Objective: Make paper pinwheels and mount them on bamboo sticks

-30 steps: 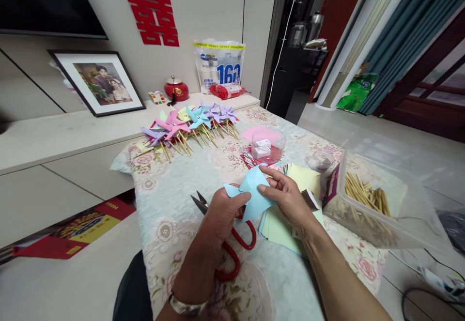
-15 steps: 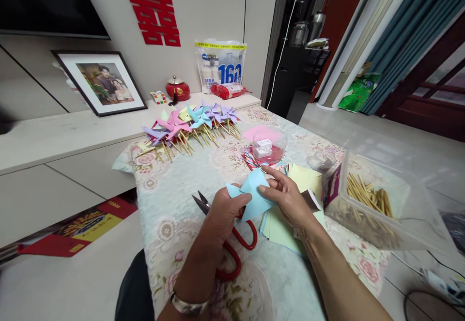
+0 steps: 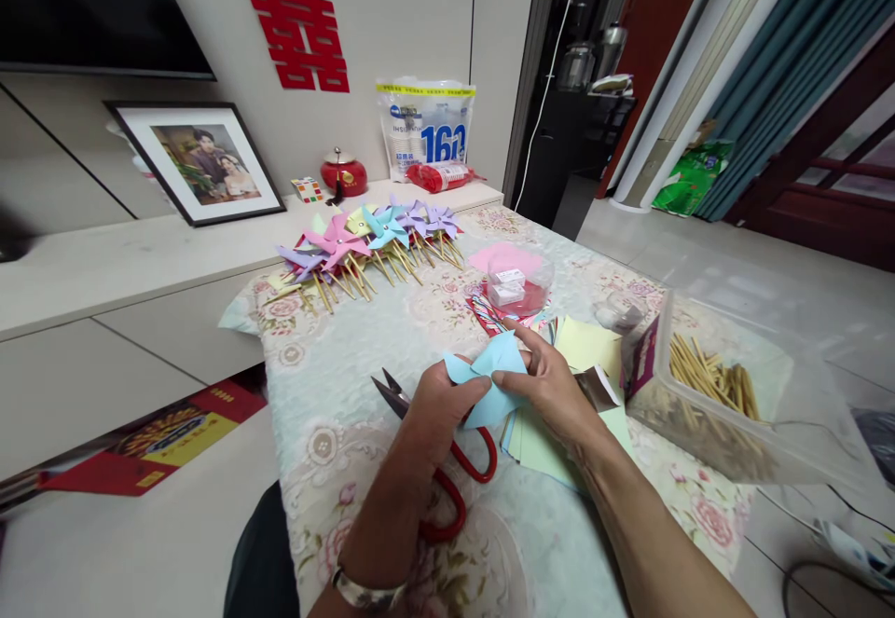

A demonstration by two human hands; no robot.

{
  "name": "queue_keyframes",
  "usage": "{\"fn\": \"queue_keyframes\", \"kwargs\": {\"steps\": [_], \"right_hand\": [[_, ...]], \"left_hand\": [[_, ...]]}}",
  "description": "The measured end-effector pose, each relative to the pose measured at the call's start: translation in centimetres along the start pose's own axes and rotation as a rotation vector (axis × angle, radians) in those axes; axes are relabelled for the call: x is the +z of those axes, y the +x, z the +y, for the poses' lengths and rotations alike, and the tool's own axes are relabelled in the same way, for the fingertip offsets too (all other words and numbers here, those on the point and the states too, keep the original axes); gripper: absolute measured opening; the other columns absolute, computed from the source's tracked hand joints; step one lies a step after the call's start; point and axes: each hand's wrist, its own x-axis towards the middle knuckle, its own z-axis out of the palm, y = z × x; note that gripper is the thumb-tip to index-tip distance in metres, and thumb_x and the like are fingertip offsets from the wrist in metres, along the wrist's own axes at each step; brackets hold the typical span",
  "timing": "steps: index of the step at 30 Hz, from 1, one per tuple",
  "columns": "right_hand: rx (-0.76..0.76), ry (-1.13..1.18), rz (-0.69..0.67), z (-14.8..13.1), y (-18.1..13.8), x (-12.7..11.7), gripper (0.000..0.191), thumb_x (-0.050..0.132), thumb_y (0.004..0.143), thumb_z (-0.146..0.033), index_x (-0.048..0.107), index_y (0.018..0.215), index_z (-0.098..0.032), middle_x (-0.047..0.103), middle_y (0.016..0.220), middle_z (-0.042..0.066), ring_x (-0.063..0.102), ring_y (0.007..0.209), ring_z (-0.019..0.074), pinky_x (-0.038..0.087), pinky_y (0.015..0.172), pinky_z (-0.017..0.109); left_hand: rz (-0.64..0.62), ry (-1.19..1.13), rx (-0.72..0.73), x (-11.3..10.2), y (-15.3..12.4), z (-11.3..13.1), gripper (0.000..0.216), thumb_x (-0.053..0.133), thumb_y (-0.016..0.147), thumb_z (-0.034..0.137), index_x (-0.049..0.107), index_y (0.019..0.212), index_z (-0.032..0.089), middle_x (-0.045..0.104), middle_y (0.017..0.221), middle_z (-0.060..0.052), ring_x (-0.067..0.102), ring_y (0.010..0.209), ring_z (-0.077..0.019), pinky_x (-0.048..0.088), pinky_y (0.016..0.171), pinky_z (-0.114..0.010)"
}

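Left hand and right hand both pinching a light blue paper above the floral table, red scissors lying under left hand, paper stack beneath right hand, pinwheels far back.

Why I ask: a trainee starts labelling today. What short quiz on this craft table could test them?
1. What do the left hand and right hand hold between them? A) blue paper B) a pink pinwheel C) a red jar
2. True or false: the red-handled scissors lie on the tablecloth under the left hand.
3. Fill in: the wooden sticks sit in a clear plastic ___ on the person's right.
Key: 1 A; 2 true; 3 box.
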Motion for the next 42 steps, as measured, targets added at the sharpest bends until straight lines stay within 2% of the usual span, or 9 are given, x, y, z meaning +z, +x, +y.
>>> {"fn": "queue_keyframes", "kwargs": {"steps": [5, 10, 18, 23, 26, 30, 35, 39, 42], "right_hand": [[-0.017, -0.021, 0.018, -0.1, -0.1, 0.2, 0.085, 0.075, 0.065, -0.018, 0.042, 0.144, -0.019, 0.069, 0.077, -0.003, 0.060, 0.062, 0.0147, 0.045, 0.059, 0.026], [-0.013, -0.007, -0.024, -0.1, -0.2, 0.1, 0.081, 0.074, 0.067, -0.017, 0.044, 0.142, -0.018, 0.067, 0.077, -0.004, 0.060, 0.064, 0.0143, 0.045, 0.060, 0.025], [-0.066, -0.085, 0.013, 0.2, 0.0, 0.1, 0.079, 0.076, 0.067, -0.019, 0.047, 0.140, -0.019, 0.066, 0.075, -0.004, 0.058, 0.064, 0.0141, 0.044, 0.058, 0.025], [-0.017, 0.048, -0.047, 0.3, 0.1, -0.2, 0.069, 0.080, 0.069, -0.027, 0.054, 0.132, -0.018, 0.070, 0.081, 0.000, 0.064, 0.070, 0.0165, 0.049, 0.066, 0.029], [-0.050, 0.054, -0.015, 0.5, 0.2, -0.5, 0.069, 0.082, 0.068, -0.026, 0.056, 0.131, -0.019, 0.068, 0.077, -0.002, 0.064, 0.067, 0.0147, 0.048, 0.064, 0.028], [-0.115, 0.062, -0.032, 0.6, 0.4, -0.6, 0.066, 0.084, 0.066, -0.023, 0.060, 0.128, -0.022, 0.069, 0.084, -0.001, 0.065, 0.073, 0.0146, 0.050, 0.068, 0.029], [-0.146, 0.072, -0.067, 0.4, 0.3, -0.4, 0.061, 0.082, 0.067, -0.020, 0.064, 0.125, -0.025, 0.069, 0.086, -0.001, 0.065, 0.075, 0.0141, 0.051, 0.071, 0.029], [-0.171, 0.059, -0.089, 0.5, 0.3, -0.4, 0.058, 0.080, 0.071, -0.019, 0.064, 0.125, -0.028, 0.068, 0.087, -0.001, 0.064, 0.075, 0.0132, 0.050, 0.070, 0.028], [-0.202, 0.015, -0.087, 0.7, 0.2, -0.3, 0.058, 0.078, 0.073, -0.020, 0.062, 0.129, -0.030, 0.066, 0.090, -0.001, 0.062, 0.075, 0.0135, 0.050, 0.068, 0.028]], "left_hand": [[-0.066, -0.108, -0.014, 0.3, -0.2, 0.4, 0.026, 0.077, 0.070, 0.034, 0.065, 0.084, 0.015, 0.066, 0.071, 0.000, 0.056, 0.059, -0.0129, 0.044, 0.061, -0.026], [-0.044, -0.083, -0.022, -0.1, 0.0, 0.1, 0.024, 0.077, 0.070, 0.032, 0.065, 0.081, 0.014, 0.064, 0.068, 0.001, 0.054, 0.057, -0.0124, 0.043, 0.059, -0.025], [0.026, -0.056, -0.006, 0.0, 0.2, 0.0, 0.029, 0.078, 0.066, 0.033, 0.067, 0.084, 0.013, 0.069, 0.073, -0.003, 0.058, 0.062, -0.0162, 0.046, 0.062, -0.028], [0.056, -0.036, 0.053, -0.4, 0.0, 0.4, 0.022, 0.075, 0.068, 0.033, 0.068, 0.080, 0.016, 0.065, 0.067, -0.001, 0.055, 0.059, -0.0157, 0.041, 0.054, -0.026], [0.072, -0.026, 0.068, -0.5, -0.4, 1.4, 0.018, 0.073, 0.068, 0.031, 0.065, 0.076, 0.017, 0.059, 0.062, 0.000, 0.048, 0.054, -0.0129, 0.038, 0.050, -0.024], [0.042, -0.075, 0.037, 0.0, -0.9, 3.2, 0.016, 0.071, 0.065, 0.026, 0.056, 0.066, 0.019, 0.050, 0.056, 0.005, 0.036, 0.047, -0.0086, 0.034, 0.046, -0.022], [0.037, -0.237, 0.039, 0.5, -0.9, 3.7, 0.018, 0.069, 0.059, 0.024, 0.056, 0.070, 0.021, 0.056, 0.063, 0.003, 0.045, 0.054, -0.0119, 0.043, 0.055, -0.026], [0.016, -0.231, 0.033, 0.2, -0.6, 3.0, 0.016, 0.069, 0.062, 0.025, 0.057, 0.073, 0.021, 0.059, 0.069, 0.001, 0.047, 0.057, -0.0124, 0.044, 0.056, -0.026], [0.044, -0.189, 0.040, 0.2, -0.8, 3.2, 0.014, 0.068, 0.062, 0.025, 0.057, 0.070, 0.021, 0.056, 0.065, 0.003, 0.043, 0.053, -0.0112, 0.041, 0.053, -0.025]]}}
